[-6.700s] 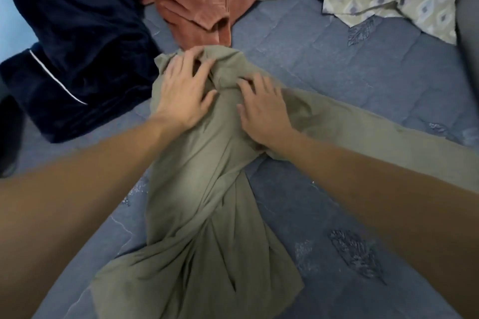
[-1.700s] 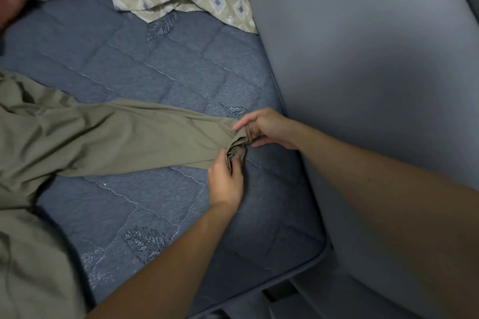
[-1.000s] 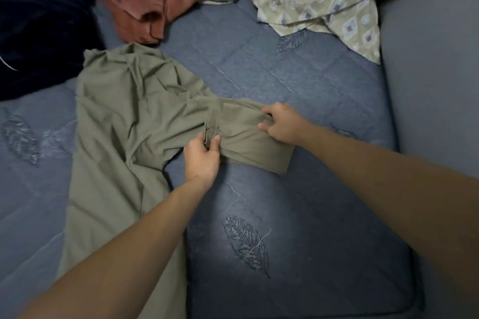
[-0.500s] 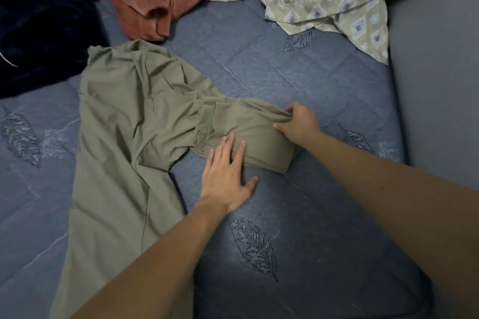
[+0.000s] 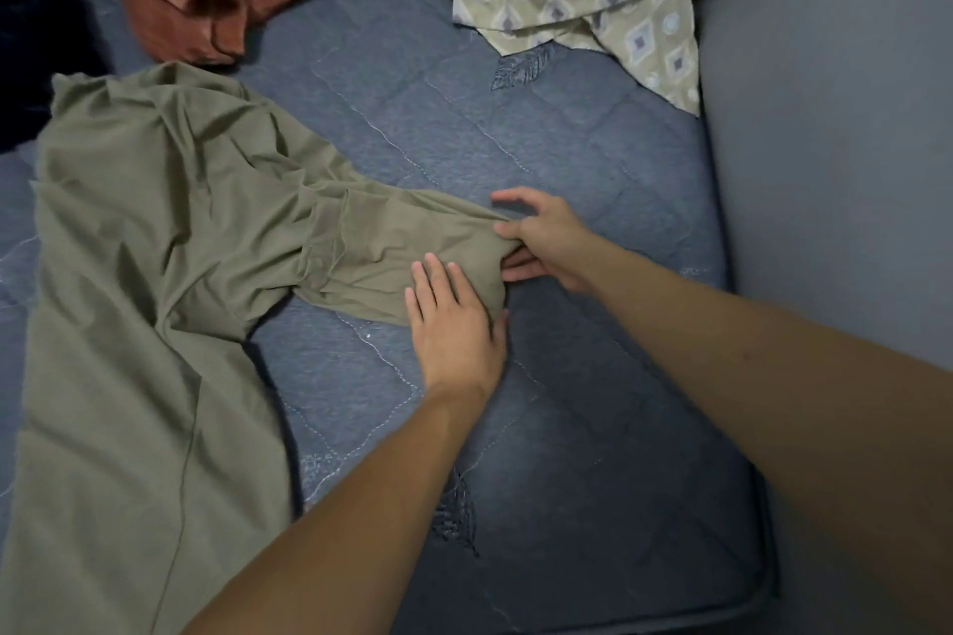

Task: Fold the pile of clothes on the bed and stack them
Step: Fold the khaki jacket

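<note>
Having shifted, left hand (image 5: 454,325) nearer right hand (image 5: 546,237).

Olive garment (image 5: 154,273) cut off at bottom-left; navy cloth (image 5: 31,41) mostly out of frame.

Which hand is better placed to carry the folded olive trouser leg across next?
Right hand: it pinches the fold end of the olive trousers. The left hand lies flat on the fabric.

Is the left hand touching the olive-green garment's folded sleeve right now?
Touching. The head view shows the left hand lying flat, fingers straight, on the olive-green garment's folded sleeve end.
</note>
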Demonstrator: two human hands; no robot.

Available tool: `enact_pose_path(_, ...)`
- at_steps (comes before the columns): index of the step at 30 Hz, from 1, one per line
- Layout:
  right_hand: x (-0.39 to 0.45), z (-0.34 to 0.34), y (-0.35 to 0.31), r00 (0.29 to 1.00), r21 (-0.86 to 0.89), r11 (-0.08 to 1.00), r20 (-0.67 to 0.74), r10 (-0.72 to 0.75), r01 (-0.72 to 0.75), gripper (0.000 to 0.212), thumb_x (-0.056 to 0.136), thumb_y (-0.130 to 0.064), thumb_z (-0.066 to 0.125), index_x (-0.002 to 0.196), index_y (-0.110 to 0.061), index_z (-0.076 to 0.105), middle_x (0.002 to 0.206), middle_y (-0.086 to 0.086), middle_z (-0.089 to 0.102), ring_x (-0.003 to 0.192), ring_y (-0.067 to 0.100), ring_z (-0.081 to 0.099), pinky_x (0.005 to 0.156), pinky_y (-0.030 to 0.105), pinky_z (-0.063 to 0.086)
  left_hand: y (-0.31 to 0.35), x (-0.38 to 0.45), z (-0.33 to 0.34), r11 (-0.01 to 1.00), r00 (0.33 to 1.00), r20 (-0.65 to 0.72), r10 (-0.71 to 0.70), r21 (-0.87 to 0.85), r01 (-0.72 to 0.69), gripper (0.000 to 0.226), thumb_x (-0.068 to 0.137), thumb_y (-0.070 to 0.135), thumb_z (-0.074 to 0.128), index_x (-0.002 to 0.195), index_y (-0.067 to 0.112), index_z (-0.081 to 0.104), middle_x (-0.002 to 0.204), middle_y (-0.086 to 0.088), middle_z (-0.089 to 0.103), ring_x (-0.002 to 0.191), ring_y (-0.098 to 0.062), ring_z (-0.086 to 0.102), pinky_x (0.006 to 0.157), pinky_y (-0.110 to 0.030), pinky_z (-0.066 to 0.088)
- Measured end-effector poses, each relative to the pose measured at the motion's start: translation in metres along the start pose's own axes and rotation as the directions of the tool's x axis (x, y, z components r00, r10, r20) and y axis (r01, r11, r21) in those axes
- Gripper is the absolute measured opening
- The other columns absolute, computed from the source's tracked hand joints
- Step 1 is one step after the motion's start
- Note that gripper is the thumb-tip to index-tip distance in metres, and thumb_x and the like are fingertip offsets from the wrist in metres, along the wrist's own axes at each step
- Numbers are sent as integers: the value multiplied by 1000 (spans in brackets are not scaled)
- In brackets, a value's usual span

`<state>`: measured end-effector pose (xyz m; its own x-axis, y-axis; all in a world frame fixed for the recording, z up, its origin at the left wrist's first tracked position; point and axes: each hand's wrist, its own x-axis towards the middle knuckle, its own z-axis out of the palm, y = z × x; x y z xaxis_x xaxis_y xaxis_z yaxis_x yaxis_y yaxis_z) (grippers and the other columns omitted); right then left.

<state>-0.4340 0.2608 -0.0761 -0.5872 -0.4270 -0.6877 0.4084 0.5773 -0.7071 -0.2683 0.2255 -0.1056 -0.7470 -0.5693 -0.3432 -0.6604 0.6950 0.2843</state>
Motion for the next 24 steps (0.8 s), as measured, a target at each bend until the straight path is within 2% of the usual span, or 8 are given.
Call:
enact_pose_path(3,-1,-3,-5,995,-39,996,59,-76,78,31,101,-7,55,109,-27,78,100,9,73,76,22,75,67,38,64,-10,2,-3,999,999,-24,46,-9,-46,72,103,27,47,163,2,17,173,-19,6,161,-33,1,130,-47,9)
enact_pose_path(6,-4,-3,-16,993,-26,997,95,-67,70,39,92,4,49,86,-15,82,99,2,76,98,19,74,73,34,63,-30,-4,-10,988,993,-43,106,-112,-110,65,105,18,44,164,4,21,174,-14,11,162,-26,5,131,-40,8)
enact_pose_path(9,-11,9,-31,990,-65,996,134,-45,54,49,86,11,41,85,-15,83,97,1,79,101,18,75,78,34,64,-50,-11,-27,951,991,-65,115,-283,-129,61,105,10,47,162,5,28,170,-13,27,158,-24,22,128,-36,18)
enact_pose_path(12,-18,29,-46,981,-157,980,168,-93,119,57,88,17,36,90,-17,80,110,6,77,106,16,74,81,32,64,-73,-14,-47,940,998,-65,-3,-342,-19,51,104,12,49,155,10,43,144,-22,59,129,-43,56,101,-48,44)
enact_pose_path(14,-21,48,-57,975,-169,975,189,-113,146,55,89,20,38,95,-17,78,108,6,77,100,11,74,82,29,64,-93,-13,-63,951,996,-68,-61,-308,38,36,103,13,52,138,8,56,115,-30,68,105,-52,62,82,-53,46)
enact_pose_path(18,-26,102,-85,966,-161,964,190,-178,210,38,98,12,50,94,-16,76,95,7,78,88,8,75,83,27,60,-146,-8,-99,951,985,-130,-112,-302,68,20,104,19,55,113,5,65,101,-31,70,97,-53,64,76,-53,47)
enact_pose_path(21,-27,152,-110,954,-146,954,188,-233,262,30,103,2,52,92,-14,74,89,8,78,84,10,74,74,22,54,-187,-3,-124,909,962,-220,-159,-413,56,32,106,30,57,95,2,66,95,-31,70,94,-52,64,76,-52,48)
enact_pose_path(24,-24,208,-134,940,-168,932,178,-291,320,20,105,0,51,102,-2,71,81,6,74,71,6,71,65,19,49,-230,5,-147,861,940,-265,-215,-506,54,39,105,36,58,87,2,65,88,-29,71,90,-48,66,73,-51,50)
